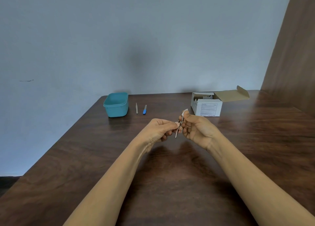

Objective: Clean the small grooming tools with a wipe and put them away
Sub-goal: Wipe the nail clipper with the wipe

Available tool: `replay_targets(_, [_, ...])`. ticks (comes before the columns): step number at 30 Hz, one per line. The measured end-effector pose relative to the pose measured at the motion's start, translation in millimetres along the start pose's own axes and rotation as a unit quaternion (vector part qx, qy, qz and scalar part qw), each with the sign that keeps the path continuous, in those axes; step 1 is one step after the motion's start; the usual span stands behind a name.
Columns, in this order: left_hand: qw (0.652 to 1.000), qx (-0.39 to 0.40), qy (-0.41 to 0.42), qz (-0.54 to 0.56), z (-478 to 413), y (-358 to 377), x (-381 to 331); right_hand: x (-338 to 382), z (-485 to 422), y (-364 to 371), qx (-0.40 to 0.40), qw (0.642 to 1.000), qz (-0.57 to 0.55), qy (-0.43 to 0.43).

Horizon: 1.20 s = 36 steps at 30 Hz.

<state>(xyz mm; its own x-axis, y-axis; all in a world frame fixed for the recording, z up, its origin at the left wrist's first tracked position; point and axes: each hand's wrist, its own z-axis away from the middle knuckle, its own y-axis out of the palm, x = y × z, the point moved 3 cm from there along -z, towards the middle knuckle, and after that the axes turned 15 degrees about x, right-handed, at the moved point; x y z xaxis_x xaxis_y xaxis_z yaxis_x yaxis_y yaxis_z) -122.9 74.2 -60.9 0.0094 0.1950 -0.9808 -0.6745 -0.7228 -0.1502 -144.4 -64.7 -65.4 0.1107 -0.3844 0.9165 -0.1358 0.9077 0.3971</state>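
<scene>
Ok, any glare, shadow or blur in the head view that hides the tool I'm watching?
Head view: light is soft and even; a diffuse shadow darkens the wall; pale sheen lies on the table near the box; wide-angle lens bows the table edges; the thin metal tool between left hand and right hand with wipe is slightly soft but visible.

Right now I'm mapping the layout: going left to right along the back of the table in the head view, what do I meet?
teal tub → pale slim tool → blue-handled tool → open white box
</scene>
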Motion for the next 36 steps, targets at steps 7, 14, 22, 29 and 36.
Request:
replay_targets(7, [0.999,-0.024,0.036,-0.002,1.3,-0.1,-1.5,0.3,-0.4,-5.8,-0.070,0.997,0.019,-0.002])
replay_targets(14, [0.995,-0.070,0.073,0.009,1.5,-1.6,-0.7,0.9,-0.6,-11.1,-0.100,0.990,0.100,0.004])
replay_targets(22, [0.982,-0.128,0.142,-0.001,1.0,-5.4,-1.8,-3.7,-1.6,-7.5,-0.110,0.985,0.133,0.016])
replay_targets(29, [0.970,-0.153,0.187,0.016,-2.5,-10.8,1.3,-7.9,-1.6,0.5,-0.094,0.984,0.146,0.028])
replay_targets(36, [0.973,-0.140,0.179,0.050,-4.5,-11.1,6.4,-10.1,0.2,11.6,-0.036,0.987,0.153,0.042])
